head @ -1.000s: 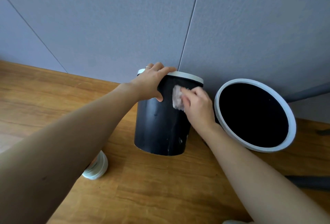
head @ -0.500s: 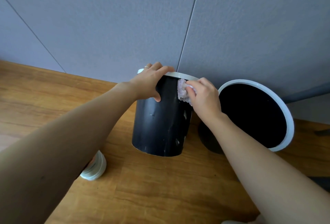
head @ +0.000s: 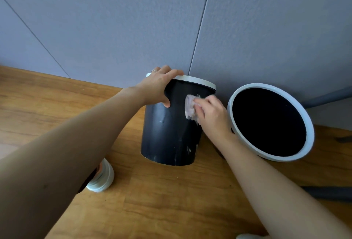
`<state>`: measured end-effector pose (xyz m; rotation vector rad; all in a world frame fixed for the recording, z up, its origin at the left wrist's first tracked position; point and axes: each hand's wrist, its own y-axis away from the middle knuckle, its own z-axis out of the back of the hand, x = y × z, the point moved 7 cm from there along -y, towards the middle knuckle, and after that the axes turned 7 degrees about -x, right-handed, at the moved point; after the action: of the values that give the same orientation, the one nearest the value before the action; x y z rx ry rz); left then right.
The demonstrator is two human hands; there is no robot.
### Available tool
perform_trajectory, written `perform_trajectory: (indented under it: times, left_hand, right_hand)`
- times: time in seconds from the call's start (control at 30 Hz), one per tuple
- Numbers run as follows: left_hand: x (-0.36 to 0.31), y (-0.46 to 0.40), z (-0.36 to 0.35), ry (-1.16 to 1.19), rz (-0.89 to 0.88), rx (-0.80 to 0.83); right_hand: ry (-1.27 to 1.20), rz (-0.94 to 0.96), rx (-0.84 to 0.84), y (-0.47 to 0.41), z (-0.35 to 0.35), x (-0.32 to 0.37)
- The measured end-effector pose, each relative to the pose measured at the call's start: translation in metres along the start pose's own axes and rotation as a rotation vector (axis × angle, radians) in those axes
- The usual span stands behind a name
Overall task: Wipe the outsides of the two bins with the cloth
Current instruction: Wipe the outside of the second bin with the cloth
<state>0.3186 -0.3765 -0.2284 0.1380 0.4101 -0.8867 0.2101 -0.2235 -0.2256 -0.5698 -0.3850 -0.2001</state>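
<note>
Wooden floor (head: 171, 200) carries two bins. Left hand (head: 155, 86) grips the rim of the dark bin (head: 167, 136); right hand (head: 213, 116) presses a bunched cloth (head: 190, 108) against its side. The second bin (head: 270, 122) stands just beside, mouth tilted toward the camera.

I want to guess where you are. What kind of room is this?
Probably an indoor room at home or in an office, though I can't be sure: a wooden floor, a plain grey panelled wall, and two small bins.

left forearm hides most of the small white container (head: 102, 179).
</note>
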Motion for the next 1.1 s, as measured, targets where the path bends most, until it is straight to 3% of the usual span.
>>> perform_trajectory:
  times: [0.17,0.33,0.4,0.5,0.63,0.7,0.83,0.97,1.03,1.1]
  left_hand:
    - [-0.001,-0.001,0.000,-0.006,0.011,0.013]
    - [-0.004,-0.001,0.000,-0.007,0.005,0.018]
    - [-0.005,-0.001,-0.001,-0.007,-0.004,0.017]
    - [-0.004,-0.001,0.000,-0.012,0.004,0.008]
    - [-0.004,-0.001,-0.001,-0.018,0.009,0.006]
    - [-0.005,-0.002,-0.002,-0.012,0.009,0.010]
    - [-0.004,-0.003,-0.001,0.000,0.013,0.005]
    - [-0.008,-0.003,-0.002,0.014,0.006,0.016]
    - [-0.008,-0.003,-0.002,0.016,0.010,0.010]
    - [-0.006,-0.002,-0.001,0.022,0.020,0.005]
  right_hand:
    - [-0.010,0.034,0.050,0.004,-0.010,0.008]
    - [-0.055,0.277,0.351,0.098,-0.026,0.033]
    - [-0.056,0.338,0.397,0.114,-0.026,0.035]
    - [-0.037,0.282,0.360,0.098,-0.025,0.029]
    - [-0.019,0.100,0.112,0.052,-0.014,0.017]
    - [-0.047,0.108,0.149,0.057,-0.018,0.022]
    - [-0.077,0.139,0.387,0.112,-0.030,0.037]
    - [-0.093,0.299,0.441,0.122,-0.033,0.045]
    - [-0.022,0.297,0.426,0.104,-0.033,0.035]
    - [-0.045,0.104,0.284,0.076,-0.024,0.014]
